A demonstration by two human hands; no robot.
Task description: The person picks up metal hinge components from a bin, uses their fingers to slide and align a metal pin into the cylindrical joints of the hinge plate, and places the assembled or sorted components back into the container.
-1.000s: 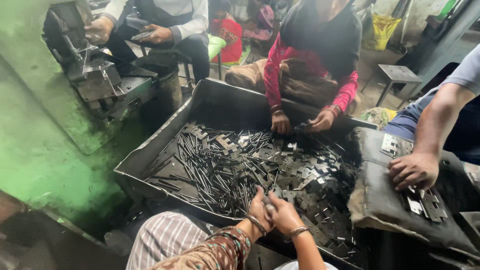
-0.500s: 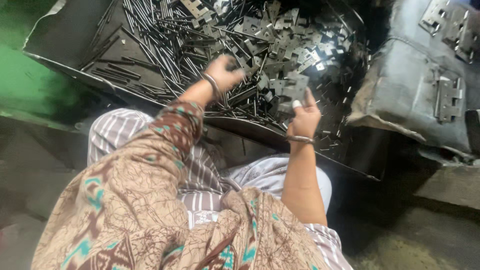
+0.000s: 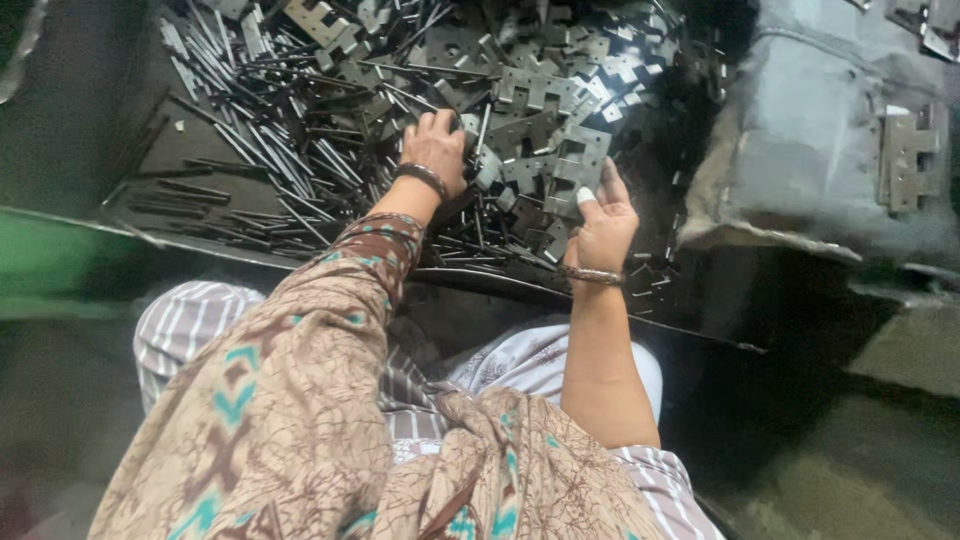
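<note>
Metal hinge plates [image 3: 560,150] just beyond right hand [image 3: 600,225] — held loosely; left hand [image 3: 435,150] palm-down on rods [image 3: 270,150].

Draped across lower left of the frame: a brown shawl [image 3: 300,420] printed with a pale leafy pattern and teal arrow-like marks, its edge a darker rust-brown band at the wrist. Beneath it, at lower centre, loose trousers [image 3: 200,330] in white and grey-brown stripes. On the left hand [image 3: 435,150], at upper centre, a dark bangle [image 3: 421,177] around the wrist. On the right hand [image 3: 600,225], just right of centre, a thin metallic bangle [image 3: 590,273] and a pale, whitish thumbnail. Right forearm bare.
</note>
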